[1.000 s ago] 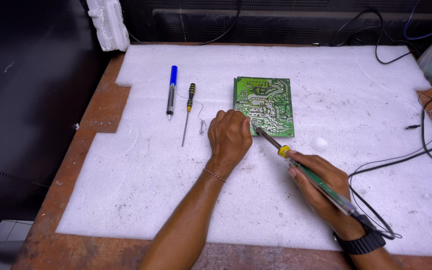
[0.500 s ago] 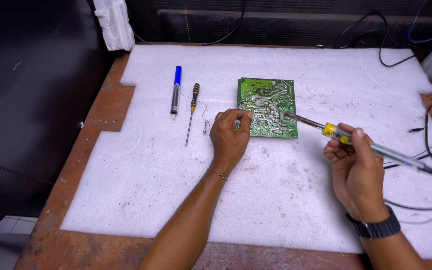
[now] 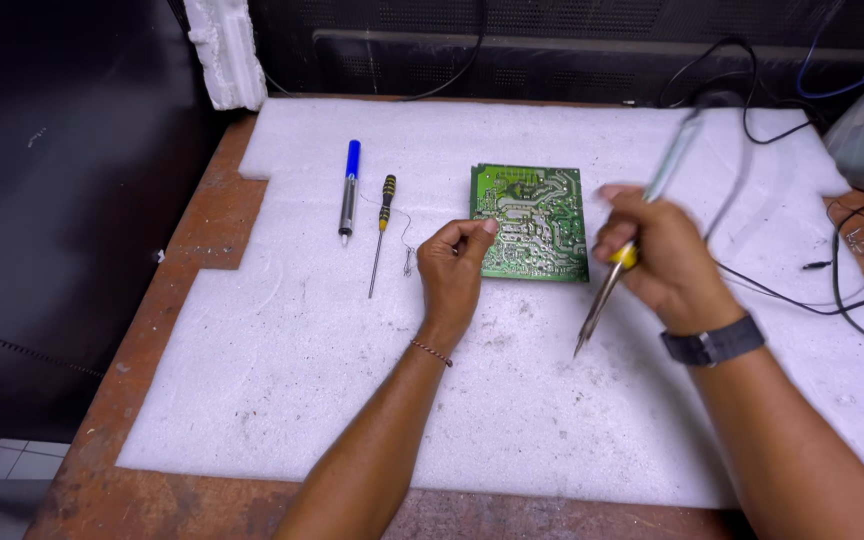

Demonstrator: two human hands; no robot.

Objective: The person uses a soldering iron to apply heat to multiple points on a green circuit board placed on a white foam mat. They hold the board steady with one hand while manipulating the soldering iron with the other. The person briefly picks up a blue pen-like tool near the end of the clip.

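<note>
We see the left hand pinching the near-left edge of the green circuit board on the foam surface; the right hand, just right of the board, grips a soldering iron, tip pointing down toward us

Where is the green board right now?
The green circuit board lies on the white foam sheet mid-view, between the left hand and right hand.

head camera, looking steeply down, near workbench
</note>
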